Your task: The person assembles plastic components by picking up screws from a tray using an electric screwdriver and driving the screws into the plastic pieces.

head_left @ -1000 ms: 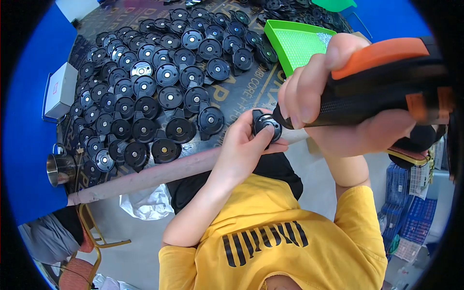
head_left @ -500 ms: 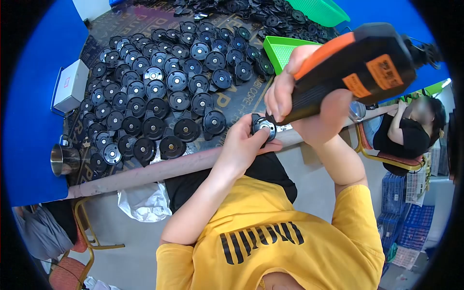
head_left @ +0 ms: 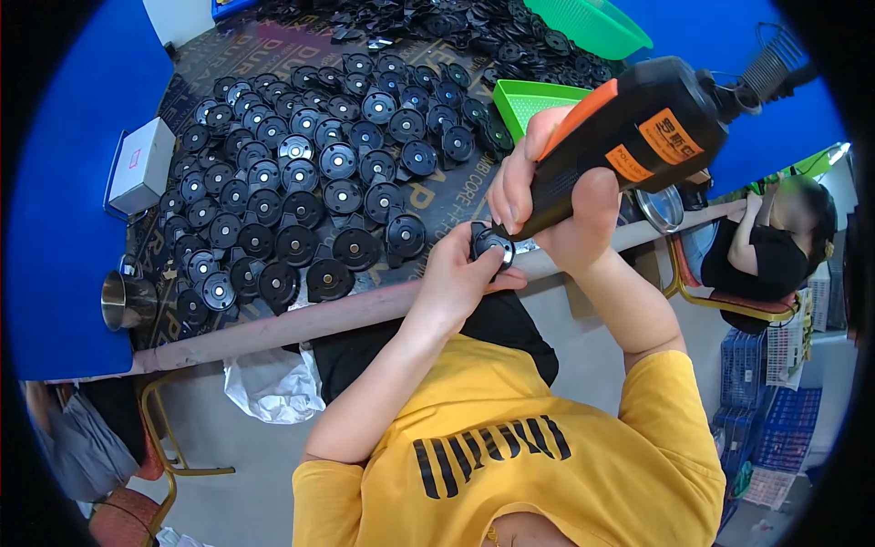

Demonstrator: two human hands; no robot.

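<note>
My left hand pinches a round black plastic part with a shiny metal disc on it, just over the table's front edge. In my right hand is a black and orange electric screwdriver, held tilted with its cord end up and to the right. Its lower end reaches down to the round part; the bit is hidden, so I cannot tell whether it touches. Many similar round black parts lie spread over the dark table beyond my left hand.
A heap of black pieces lies at the back. Green baskets stand behind the screwdriver. A metal cup and white box are at left, a round metal dish at right. A person sits farther right.
The screwdriver and my right hand have shifted slightly left, with the screwdriver's upper end swinging left. My left hand stays nearly in place, still holding the round part.
</note>
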